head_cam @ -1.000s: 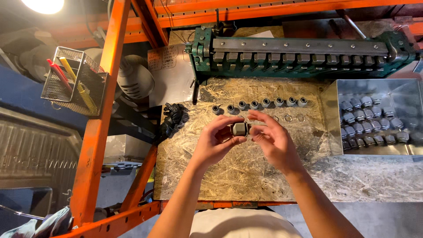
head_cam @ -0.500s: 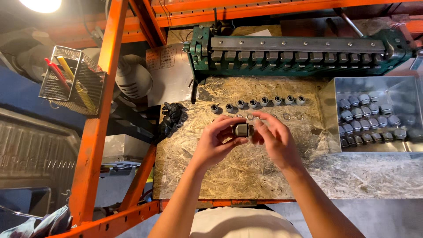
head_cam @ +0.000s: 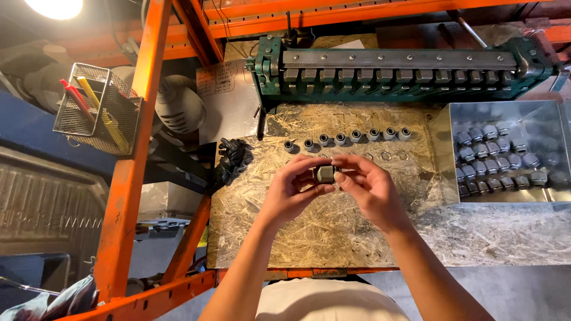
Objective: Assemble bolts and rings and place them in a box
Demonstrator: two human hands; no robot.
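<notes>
Both hands, left [head_cam: 291, 189] and right [head_cam: 372, 191], pinching metal part [head_cam: 325, 173] above surface [head_cam: 333, 226]. Eight parts lining row [head_cam: 348, 138]; tray [head_cam: 443, 137] holding more.

Both hands on one small metal part above a chipboard bench.

The left hand [head_cam: 291, 193] and right hand [head_cam: 367, 189] pinch a small grey metal bushing [head_cam: 325, 173] between their fingertips, held over the chipboard bench top [head_cam: 333, 232]. Behind it lies a row of like bushings [head_cam: 348, 138], with small rings [head_cam: 394, 156] just in front. A metal tray [head_cam: 443, 128] of grey parts stands to the right; a green clamping fixture [head_cam: 392, 71] spans the back. A wire basket [head_cam: 95, 110] of pens hangs on the orange rack upright [head_cam: 134, 160].
</notes>
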